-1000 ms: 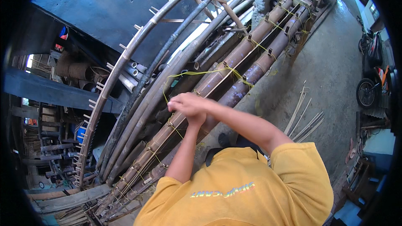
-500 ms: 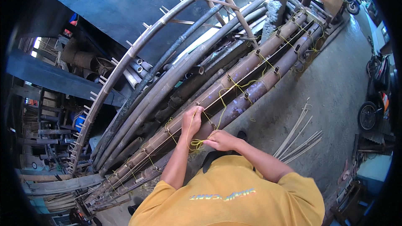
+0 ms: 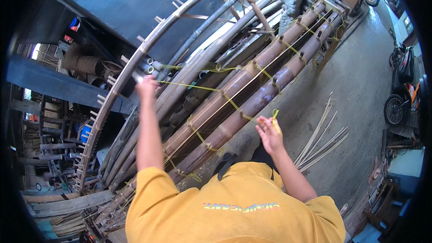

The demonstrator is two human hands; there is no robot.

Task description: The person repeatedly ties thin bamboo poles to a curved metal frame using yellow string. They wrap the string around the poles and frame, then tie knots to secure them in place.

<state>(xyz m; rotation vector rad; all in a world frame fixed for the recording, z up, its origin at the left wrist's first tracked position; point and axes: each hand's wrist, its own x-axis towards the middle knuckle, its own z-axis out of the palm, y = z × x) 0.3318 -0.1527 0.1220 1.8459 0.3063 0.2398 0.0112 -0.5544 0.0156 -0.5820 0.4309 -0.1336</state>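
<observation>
Two long brown bamboo poles, a far pole [image 3: 236, 82] and a near pole [image 3: 252, 107], lie side by side on a slant, with short pegs along them. Yellow string [image 3: 191, 84] crosses between the poles around the pegs. My left hand [image 3: 147, 89], slightly blurred, is closed on the string, stretched out beyond the far pole near the curved pegged bamboo. From there the string runs taut across both poles. On the near side, my right hand [image 3: 271, 138] pinches the string by a small yellow bunch [image 3: 275, 123], its other fingers loosely raised.
A curved bamboo piece with pegs [image 3: 135, 59] arches at the left. More poles [image 3: 198, 69] lie stacked behind, beside a concrete post [image 3: 292, 2]. Thin sticks [image 3: 317, 141] lie on the floor at the right; a motorcycle [image 3: 398, 112] stands farther right.
My hands were close together at the near pole. Now the left has swung far out to the upper left, drawing the string taut, and the right has moved up and right.
</observation>
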